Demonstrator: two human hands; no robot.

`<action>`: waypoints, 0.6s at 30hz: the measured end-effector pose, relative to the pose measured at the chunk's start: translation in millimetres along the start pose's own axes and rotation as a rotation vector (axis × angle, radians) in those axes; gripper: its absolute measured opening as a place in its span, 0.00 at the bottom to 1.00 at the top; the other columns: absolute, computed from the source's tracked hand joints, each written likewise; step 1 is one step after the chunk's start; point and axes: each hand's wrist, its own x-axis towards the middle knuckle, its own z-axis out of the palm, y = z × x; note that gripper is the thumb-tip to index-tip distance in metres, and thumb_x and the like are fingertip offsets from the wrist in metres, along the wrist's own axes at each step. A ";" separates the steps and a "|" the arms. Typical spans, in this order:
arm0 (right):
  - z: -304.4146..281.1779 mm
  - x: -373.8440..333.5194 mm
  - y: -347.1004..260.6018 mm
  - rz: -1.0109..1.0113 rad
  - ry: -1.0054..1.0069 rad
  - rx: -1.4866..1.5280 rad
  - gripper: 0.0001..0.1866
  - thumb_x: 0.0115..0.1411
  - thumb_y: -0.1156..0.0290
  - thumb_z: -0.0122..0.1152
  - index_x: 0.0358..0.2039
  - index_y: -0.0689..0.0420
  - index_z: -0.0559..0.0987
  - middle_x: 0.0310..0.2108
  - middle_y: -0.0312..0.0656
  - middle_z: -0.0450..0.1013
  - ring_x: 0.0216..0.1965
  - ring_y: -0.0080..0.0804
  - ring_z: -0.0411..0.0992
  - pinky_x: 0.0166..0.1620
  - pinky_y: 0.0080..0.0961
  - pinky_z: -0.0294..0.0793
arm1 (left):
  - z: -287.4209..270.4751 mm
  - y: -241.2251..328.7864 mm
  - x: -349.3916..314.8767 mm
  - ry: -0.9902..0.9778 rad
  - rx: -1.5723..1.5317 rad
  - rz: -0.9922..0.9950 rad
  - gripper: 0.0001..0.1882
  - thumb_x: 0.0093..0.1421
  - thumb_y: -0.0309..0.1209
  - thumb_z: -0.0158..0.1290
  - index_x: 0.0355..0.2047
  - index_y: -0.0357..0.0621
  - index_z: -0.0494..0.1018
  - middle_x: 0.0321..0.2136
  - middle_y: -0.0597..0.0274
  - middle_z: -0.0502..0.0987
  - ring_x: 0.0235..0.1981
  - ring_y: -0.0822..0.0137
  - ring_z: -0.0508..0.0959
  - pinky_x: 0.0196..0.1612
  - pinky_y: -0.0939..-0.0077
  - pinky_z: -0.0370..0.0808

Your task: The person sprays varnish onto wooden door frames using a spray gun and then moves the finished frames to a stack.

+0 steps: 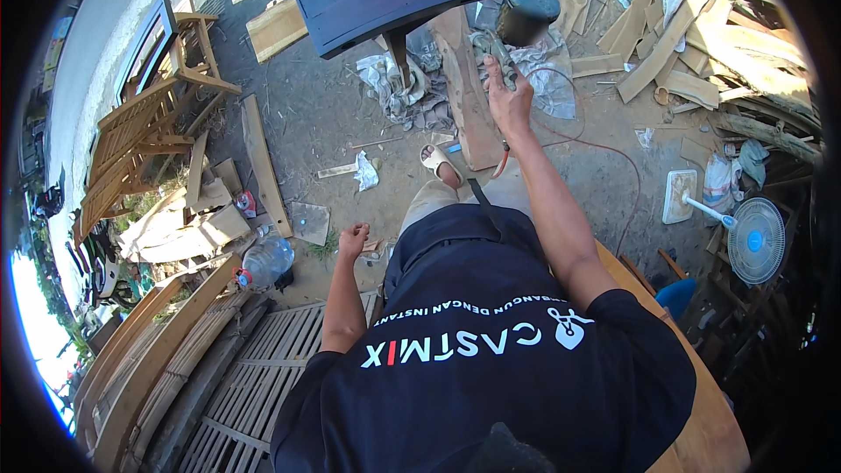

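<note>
Biggest is the long dark-blue painted wooden frame (455, 2), at top of view. Under it, a rough brown wooden plank (471, 116) lies on the ground. The spray gun w/ dark round cup (520, 26) is nr the frame's R end, cup overlapping its edge in view; if touching, I can't tell. R hand (511, 107) grips the gun; L hand (353, 241), well apart, is loosely curled closed.

Dk blue frame (438, 5), dk cup (531, 2), blk shirt (420, 420) w/ wht & red print (391, 352)
</note>
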 end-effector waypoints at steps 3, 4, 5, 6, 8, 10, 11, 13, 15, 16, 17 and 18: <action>-21.8 21.4 10.1 0.115 0.060 0.211 0.31 0.62 0.44 0.67 0.40 0.66 0.81 0.27 0.37 0.77 0.25 0.22 0.71 0.30 0.25 0.70 | -11.0 11.6 7.8 0.010 0.010 0.046 0.21 0.67 0.42 0.56 0.50 0.36 0.79 0.37 0.53 0.84 0.37 0.65 0.84 0.43 0.72 0.79; -31.1 28.3 10.1 0.120 0.077 0.214 0.31 0.62 0.44 0.67 0.40 0.66 0.81 0.27 0.37 0.77 0.25 0.22 0.71 0.30 0.25 0.70 | -11.4 20.1 10.6 0.002 0.025 0.053 0.21 0.67 0.42 0.56 0.50 0.36 0.79 0.37 0.53 0.84 0.37 0.65 0.84 0.43 0.72 0.79; -41.6 35.8 10.0 0.150 0.101 0.141 0.28 0.63 0.46 0.67 0.38 0.65 0.82 0.23 0.37 0.76 0.24 0.23 0.71 0.30 0.25 0.70 | -12.0 28.5 12.8 0.023 -0.011 0.091 0.21 0.66 0.42 0.57 0.49 0.37 0.79 0.36 0.54 0.85 0.36 0.66 0.84 0.43 0.71 0.79; -50.2 43.1 9.8 0.180 0.123 0.068 0.26 0.63 0.48 0.67 0.37 0.64 0.83 0.20 0.37 0.74 0.22 0.25 0.72 0.30 0.26 0.70 | -12.5 36.9 14.4 0.045 -0.047 0.127 0.21 0.65 0.43 0.58 0.48 0.38 0.80 0.35 0.54 0.85 0.35 0.66 0.85 0.42 0.71 0.79; -67.0 65.5 27.6 0.178 0.230 0.206 0.27 0.63 0.47 0.66 0.35 0.64 0.83 0.20 0.39 0.76 0.23 0.26 0.73 0.31 0.27 0.71 | -11.5 70.3 19.3 0.043 0.002 0.164 0.20 0.65 0.42 0.57 0.48 0.38 0.80 0.36 0.53 0.85 0.36 0.65 0.85 0.42 0.70 0.79; -91.7 84.3 35.9 0.166 0.230 0.092 0.35 0.62 0.38 0.63 0.32 0.67 0.81 0.21 0.39 0.76 0.25 0.22 0.72 0.30 0.24 0.70 | -8.5 96.0 21.1 0.048 0.044 0.194 0.20 0.66 0.42 0.57 0.48 0.37 0.80 0.36 0.52 0.85 0.37 0.65 0.85 0.43 0.70 0.79; -102.7 93.6 39.2 0.242 0.211 0.148 0.36 0.61 0.38 0.64 0.31 0.67 0.81 0.21 0.39 0.76 0.25 0.24 0.72 0.31 0.26 0.71 | -6.6 106.2 20.9 0.055 0.061 0.215 0.20 0.66 0.42 0.57 0.48 0.37 0.80 0.36 0.52 0.85 0.37 0.64 0.85 0.43 0.70 0.79; -119.3 115.7 44.2 0.235 0.260 0.142 0.35 0.61 0.37 0.63 0.30 0.66 0.81 0.21 0.39 0.76 0.24 0.24 0.72 0.31 0.26 0.70 | -0.5 121.5 19.9 0.058 0.091 0.244 0.20 0.66 0.42 0.57 0.48 0.36 0.80 0.36 0.51 0.85 0.38 0.64 0.85 0.43 0.70 0.79; -133.9 131.7 49.5 0.194 0.347 0.241 0.35 0.60 0.36 0.63 0.29 0.63 0.81 0.20 0.39 0.76 0.21 0.25 0.70 0.30 0.26 0.70 | 7.2 130.4 16.7 0.078 0.086 0.270 0.20 0.66 0.42 0.57 0.48 0.36 0.80 0.35 0.52 0.85 0.37 0.64 0.85 0.43 0.70 0.79; -144.2 142.4 56.6 0.197 0.357 0.250 0.35 0.60 0.36 0.63 0.29 0.63 0.81 0.20 0.39 0.76 0.21 0.25 0.70 0.30 0.26 0.70 | 10.3 132.6 15.0 0.077 0.098 0.277 0.20 0.66 0.42 0.57 0.48 0.36 0.80 0.35 0.52 0.85 0.37 0.64 0.85 0.43 0.70 0.79; -159.3 157.9 65.4 0.215 0.355 0.187 0.33 0.61 0.38 0.63 0.27 0.63 0.81 0.21 0.41 0.77 0.23 0.29 0.73 0.32 0.29 0.72 | 14.6 135.4 13.2 0.063 0.089 0.274 0.20 0.66 0.42 0.57 0.48 0.37 0.80 0.36 0.52 0.85 0.37 0.64 0.85 0.43 0.70 0.79; -172.0 170.9 74.3 0.232 0.351 0.124 0.32 0.62 0.41 0.63 0.25 0.64 0.82 0.21 0.43 0.78 0.24 0.33 0.77 0.33 0.32 0.74 | 18.8 138.1 11.1 0.048 0.079 0.271 0.20 0.66 0.42 0.57 0.48 0.37 0.80 0.36 0.52 0.85 0.37 0.64 0.85 0.43 0.70 0.80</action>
